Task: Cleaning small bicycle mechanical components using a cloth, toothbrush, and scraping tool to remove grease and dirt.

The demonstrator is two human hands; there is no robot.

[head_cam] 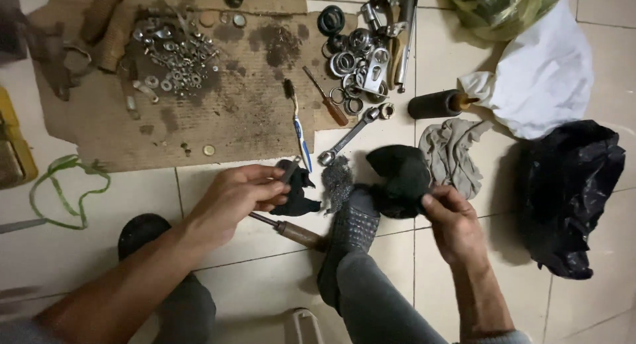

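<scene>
Between the 2 hands lies steel wool [337, 183]. Left hand [233, 198] pinches a small metal part [290, 170]; right hand [450, 221] grips a black rag [397, 178]. Wiping looks underway, with many parts [173, 52] beyond them untouched.

My left hand [235, 198] pinches shut left of my raised foot [351, 231]; my right hand [454, 225] grips closed on its right.

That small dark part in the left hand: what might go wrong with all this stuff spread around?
The left hand pinches the small dark part only at the fingertips, so it could slip onto the tiles. The heap of washers and nuts lies loose on the cardboard; a nudge may scatter them. The screwdriver lies beside the foot and could roll or get stepped on.
</scene>
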